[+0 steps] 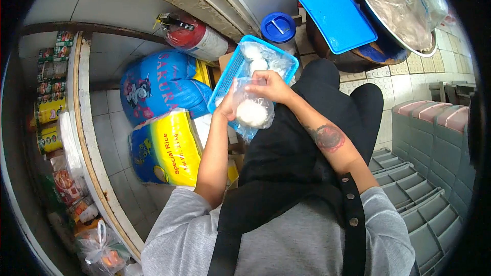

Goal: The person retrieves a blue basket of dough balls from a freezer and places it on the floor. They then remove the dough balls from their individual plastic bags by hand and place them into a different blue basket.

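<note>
1 clear bag (251, 110) w/ 1 white ball (251, 113) gripped by left hand (225, 106) and right hand (271, 86), above lap, beside 1 blue basket (228, 74). 2 rice sacks (164, 148) stacked nearby.

The basket (230, 74) rests on the person's lap, and everything is placed from it. In it lie bagged dough balls (255, 57); just before it, both hands — left hand (225, 107), right hand (271, 86) — hold a plastic bag (251, 112) with one ball inside. Left of the basket lie two sacks (163, 122) on the floor; behind it stands a lidded jar (279, 28), and right of that a tray (330, 10).
</note>
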The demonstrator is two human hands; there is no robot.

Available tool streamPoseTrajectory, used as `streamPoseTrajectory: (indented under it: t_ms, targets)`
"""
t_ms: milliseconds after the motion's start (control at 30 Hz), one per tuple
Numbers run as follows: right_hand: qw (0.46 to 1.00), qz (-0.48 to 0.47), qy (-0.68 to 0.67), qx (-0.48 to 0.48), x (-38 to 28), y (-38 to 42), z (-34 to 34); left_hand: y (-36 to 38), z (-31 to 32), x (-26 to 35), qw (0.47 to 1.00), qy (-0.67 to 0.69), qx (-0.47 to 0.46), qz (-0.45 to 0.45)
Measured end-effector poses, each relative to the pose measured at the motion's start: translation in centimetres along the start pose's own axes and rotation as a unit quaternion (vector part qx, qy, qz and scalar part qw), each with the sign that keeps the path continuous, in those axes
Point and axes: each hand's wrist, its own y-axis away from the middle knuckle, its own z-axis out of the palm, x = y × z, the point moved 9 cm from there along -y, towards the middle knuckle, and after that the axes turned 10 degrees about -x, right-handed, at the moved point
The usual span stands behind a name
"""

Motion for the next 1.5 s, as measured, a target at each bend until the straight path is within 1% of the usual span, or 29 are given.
streamPoseTrajectory:
  t_ms: [33,67,167,200,300,333,367,400,500,533,567,600,633,667,733,767,833,900,933,1033,1067,1133,1233,1333,1433,1500]
  targets:
    - [0.999,0.000,0.017,0.045,0.5,0.0,-0.8,0.2,0.0,0.1,1.000,0.017,0.023,0.008]
    - [0.995,-0.002,0.034,0.090,0.9,0.0,-1.6,0.1,0.7,0.3,0.998,0.049,-0.026,0.035]
    - [0.966,0.028,-0.133,0.219,2.9,0.5,-3.7,0.2,1.2,0.7,0.990,0.099,-0.054,0.085]
    - [0.955,0.053,-0.150,0.251,3.6,0.7,-4.2,0.4,1.7,0.7,0.986,0.102,-0.075,0.104]
    - [0.958,0.047,-0.119,0.258,3.4,0.9,-4.8,0.7,1.6,0.7,0.989,0.025,-0.031,0.140]
    - [0.955,-0.016,-0.008,0.295,1.4,1.2,-5.4,0.6,0.5,0.6,0.989,0.026,-0.003,0.148]
    - [0.936,-0.079,0.103,0.327,-0.8,1.8,-5.5,0.3,-1.1,0.2,0.987,0.028,0.024,0.156]
    - [0.900,-0.140,0.213,0.352,-3.0,2.4,-5.1,0.1,-2.7,-0.2,0.985,0.030,0.051,0.164]
    - [0.909,-0.178,0.279,0.253,-6.5,2.3,-3.0,-0.5,-6.3,-1.9,0.976,0.152,0.081,0.131]
    - [0.939,-0.139,0.261,0.177,-5.4,1.7,-2.0,-0.3,-6.6,-2.5,0.977,0.173,0.087,0.090]
    - [0.971,-0.072,0.191,0.127,-3.9,1.2,-1.5,-0.4,-6.7,-2.5,0.980,0.164,0.070,0.087]
    - [0.990,-0.005,0.119,0.076,-2.3,0.8,-0.7,-0.5,-6.6,-2.4,0.983,0.154,0.054,0.085]
    - [0.997,0.063,0.045,0.024,-0.7,0.6,0.1,-0.7,-6.5,-2.4,0.985,0.145,0.037,0.082]
    - [0.998,-0.009,-0.051,-0.021,0.0,0.0,1.0,-0.7,-5.9,-2.2,0.983,0.161,-0.012,0.090]
    - [0.976,0.008,-0.208,-0.057,1.0,-0.1,1.1,0.1,-3.3,-1.3,0.969,0.194,-0.107,0.105]
    - [0.956,0.016,-0.285,-0.076,1.4,-0.2,1.4,0.3,-3.5,-1.4,0.969,0.198,-0.095,0.117]
    - [0.983,0.023,-0.171,-0.062,1.3,-0.1,1.5,0.4,-4.2,-1.5,0.966,0.206,-0.071,0.141]
    - [0.997,0.029,-0.054,-0.047,1.1,0.1,1.4,0.4,-5.3,-1.8,0.961,0.227,-0.036,0.151]
    - [0.983,-0.087,0.163,0.008,-1.4,0.1,0.6,0.4,-5.9,-1.9,0.959,0.237,-0.019,0.155]
    - [0.984,-0.095,0.152,0.011,-1.8,0.2,0.6,-0.1,-7.2,-2.1,0.973,0.168,-0.014,0.157]
    - [0.984,-0.076,0.160,-0.009,-1.6,0.2,0.9,-0.3,-7.5,-2.2,0.976,0.154,-0.011,0.153]
    - [0.982,-0.039,0.177,-0.050,-2.5,0.4,1.4,-0.3,-6.0,-1.4,0.981,0.127,-0.006,0.144]
    - [0.981,-0.057,0.172,-0.069,-2.5,0.3,1.8,-0.2,-5.2,-1.3,0.980,0.163,-0.034,0.113]
    - [0.978,-0.110,0.170,-0.056,-2.2,0.3,2.1,1.0,-4.9,-0.1,0.990,0.092,0.014,0.106]
    - [0.984,-0.141,0.077,-0.080,-1.4,0.2,2.2,1.5,-4.0,0.1,0.994,0.074,0.010,0.074]
    - [0.985,-0.095,0.037,-0.139,-0.9,0.2,2.8,1.1,-3.0,-0.4,0.990,0.118,-0.051,0.053]
